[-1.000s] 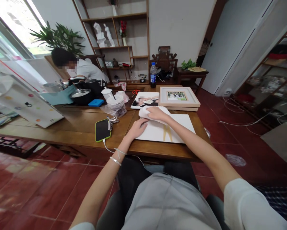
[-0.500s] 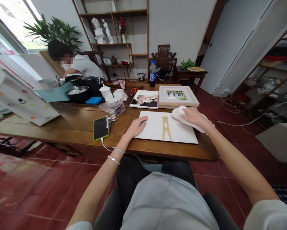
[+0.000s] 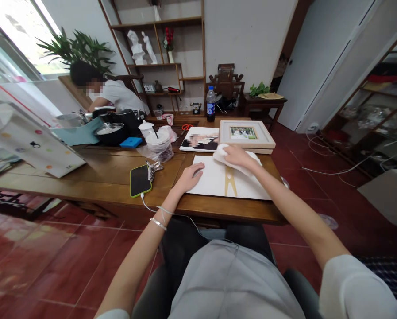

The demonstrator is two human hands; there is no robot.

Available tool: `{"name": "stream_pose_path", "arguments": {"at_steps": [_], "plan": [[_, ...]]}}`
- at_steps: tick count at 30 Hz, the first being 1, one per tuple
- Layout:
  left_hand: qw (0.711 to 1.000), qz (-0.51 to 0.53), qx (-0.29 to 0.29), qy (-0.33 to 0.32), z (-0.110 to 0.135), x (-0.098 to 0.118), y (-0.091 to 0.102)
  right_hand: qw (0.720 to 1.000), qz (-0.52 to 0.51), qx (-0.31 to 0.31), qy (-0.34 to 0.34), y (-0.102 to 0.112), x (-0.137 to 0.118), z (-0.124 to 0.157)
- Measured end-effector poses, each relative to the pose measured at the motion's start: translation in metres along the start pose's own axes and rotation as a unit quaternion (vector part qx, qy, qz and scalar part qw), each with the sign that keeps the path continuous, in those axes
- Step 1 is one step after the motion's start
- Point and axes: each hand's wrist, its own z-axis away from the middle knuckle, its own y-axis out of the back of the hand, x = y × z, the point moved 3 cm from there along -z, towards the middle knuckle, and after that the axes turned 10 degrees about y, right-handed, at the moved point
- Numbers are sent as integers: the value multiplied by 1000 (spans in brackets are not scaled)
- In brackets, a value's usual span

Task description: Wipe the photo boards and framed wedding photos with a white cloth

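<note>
A white board [image 3: 208, 179] lies flat near the table's front edge, with a tan A-shaped piece [image 3: 230, 186] standing out on its face. My left hand [image 3: 190, 177] rests on the board's left side, fingers stretched out and holding nothing. Bunched under my right hand [image 3: 240, 158] is a white cloth [image 3: 220, 153], pressed on the far part of the board. The cloth and hand hide the top of the tan piece.
Behind the board are a framed photo [image 3: 267, 138] and a photo panel [image 3: 201, 144]. A charging phone [image 3: 140, 180], a bagged cup [image 3: 156, 144], a cola bottle [image 3: 210, 106] and pots [image 3: 110, 133] stand about the table [image 3: 102, 175]. Another person [image 3: 118, 95] sits at far left.
My right hand has slid the cloth leftward across the board, from its right side to over the top of the tan piece. My left hand stays put.
</note>
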Motion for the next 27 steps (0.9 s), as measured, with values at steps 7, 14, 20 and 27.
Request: {"name": "stream_pose_path", "arguments": {"at_steps": [7,14,20,27], "plan": [[1000,-11,-9,-3,0,3,3,997,-16,-1,70,-13,-54,-36],[1000,-1,-2,-2,0,1,1,1000,26,0,1,-10,-8,16],[1000,-3,2,0,1,1,1,996,58,-9,-72,-2,47,72],[1000,-7,3,-2,0,-1,-1,993,90,-33,-75,-4,62,107]]}}
